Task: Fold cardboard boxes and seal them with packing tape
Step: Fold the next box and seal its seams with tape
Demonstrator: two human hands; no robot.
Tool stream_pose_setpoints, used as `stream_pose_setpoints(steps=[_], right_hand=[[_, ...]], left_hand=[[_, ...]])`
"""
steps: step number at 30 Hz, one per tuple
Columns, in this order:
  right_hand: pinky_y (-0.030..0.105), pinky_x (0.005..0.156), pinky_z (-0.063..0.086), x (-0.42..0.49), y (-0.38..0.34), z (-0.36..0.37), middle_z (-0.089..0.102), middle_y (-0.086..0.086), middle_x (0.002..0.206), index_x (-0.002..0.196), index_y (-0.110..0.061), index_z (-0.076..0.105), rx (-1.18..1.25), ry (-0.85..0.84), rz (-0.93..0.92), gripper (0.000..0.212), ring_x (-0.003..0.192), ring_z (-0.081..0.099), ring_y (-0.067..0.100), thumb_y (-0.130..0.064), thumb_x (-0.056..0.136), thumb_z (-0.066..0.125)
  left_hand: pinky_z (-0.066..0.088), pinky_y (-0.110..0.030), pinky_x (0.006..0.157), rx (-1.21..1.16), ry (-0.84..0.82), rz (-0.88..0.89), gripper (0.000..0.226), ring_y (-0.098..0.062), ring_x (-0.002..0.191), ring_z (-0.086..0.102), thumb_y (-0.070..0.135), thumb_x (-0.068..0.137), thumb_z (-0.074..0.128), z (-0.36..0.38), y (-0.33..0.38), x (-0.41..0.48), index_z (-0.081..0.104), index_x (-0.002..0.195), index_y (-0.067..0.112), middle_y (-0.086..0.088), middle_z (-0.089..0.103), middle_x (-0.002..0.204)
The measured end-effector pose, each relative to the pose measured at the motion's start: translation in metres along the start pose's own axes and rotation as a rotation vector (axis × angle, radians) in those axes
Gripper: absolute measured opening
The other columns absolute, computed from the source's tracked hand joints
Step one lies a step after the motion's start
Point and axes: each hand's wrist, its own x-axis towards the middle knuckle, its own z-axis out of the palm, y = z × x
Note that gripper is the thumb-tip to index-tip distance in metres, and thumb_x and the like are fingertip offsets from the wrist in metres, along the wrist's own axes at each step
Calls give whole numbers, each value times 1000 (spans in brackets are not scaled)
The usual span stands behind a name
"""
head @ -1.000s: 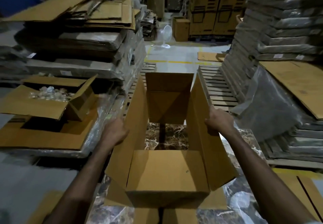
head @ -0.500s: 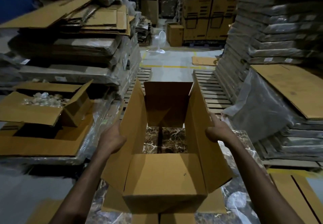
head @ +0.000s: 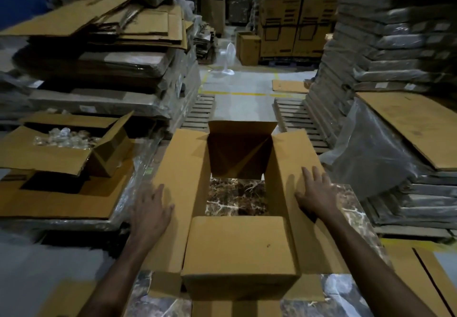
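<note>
On the dark marbled slab (head: pixel 353 214), a brown rectangular cardboard box (head: pixel 239 247) stands open, slab showing through its bottom, left hand (head: pixel 150 214) flat with straight fingers on the box's left flap, right hand (head: pixel 317 193) likewise pressing its right flap, neither grasping anything

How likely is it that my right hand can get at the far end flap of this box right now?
Probably yes. The right hand lies flat on the right side flap, holding nothing, and the far end flap stands upright ahead of it, with only bare cardboard between them.
</note>
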Motion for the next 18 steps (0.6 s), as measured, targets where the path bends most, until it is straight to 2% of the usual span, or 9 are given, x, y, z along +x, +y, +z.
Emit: stream_pose_setpoints(steps=[3,7,10,14,18], right_hand=[[62,121,20,21,-39,17,15,5,171,164,-26,10,76,-22,-63,89,154,22,30,-52,96,62],[58,119,32,57,-73,22,21,10,169,164,-14,12,431,10,-55,93,150,32,34,-46,97,67],[52,120,33,94,-85,6,17,8,170,164,-17,11,551,141,-108,94,152,28,35,-50,96,66],[59,121,27,153,-96,-12,17,5,171,162,-34,14,229,267,-298,87,155,21,33,-74,93,47],[66,121,10,176,-114,-4,29,2,168,159,-43,26,35,137,-433,76,152,31,30,-83,94,24]], left_hand=[[21,-67,121,-54,-130,3,64,-43,157,8,58,106,34,22,12,5,23,163,30,-6,13,173],[11,-76,119,-117,-132,-2,64,-35,159,2,61,106,29,35,24,3,22,162,31,-3,8,174],[3,-75,118,-120,-120,9,69,-29,160,1,67,104,30,41,24,-1,21,163,35,0,6,175],[5,-74,119,-135,-133,-33,75,-24,160,3,78,97,30,47,23,2,20,162,42,4,6,175],[13,-70,120,-188,-100,-76,82,-23,160,6,85,90,34,46,21,2,25,160,45,3,9,174]])
